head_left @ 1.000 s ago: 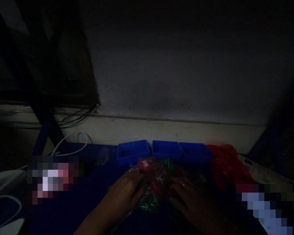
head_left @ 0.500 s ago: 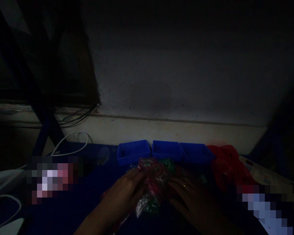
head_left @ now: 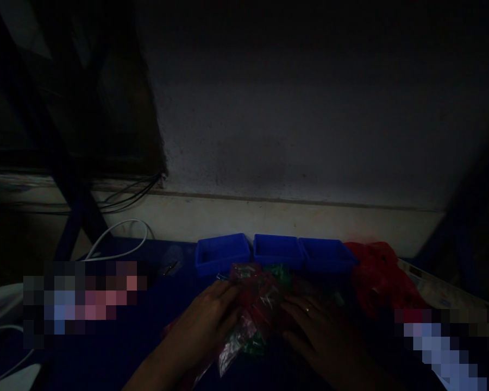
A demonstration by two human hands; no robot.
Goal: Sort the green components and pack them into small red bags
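A heap of crinkly plastic packets [head_left: 257, 296], pinkish red and green with some clear film, lies on the dark blue table between my hands. My left hand [head_left: 212, 312] rests against the heap's left side, fingers extended and not closed round any packet that I can see. On the right side, my right hand [head_left: 309, 320], with a ring on one finger, lies with its fingers spread and their tips at the packets. A clear packet [head_left: 230, 350] sticks out toward me below the left fingers. Dim light hides what is inside the packets.
Behind the heap stand a left blue tray [head_left: 222, 269], a middle blue tray [head_left: 275, 262] and a right blue tray [head_left: 330, 267] along the wall. A red plastic bag [head_left: 377, 277] lies to the right. A white cable [head_left: 118, 255] loops at the left; blurred patches cover both sides.
The clear packet near my left hand has shifted slightly toward me and to the left. Both hands stay in nearly the same place.
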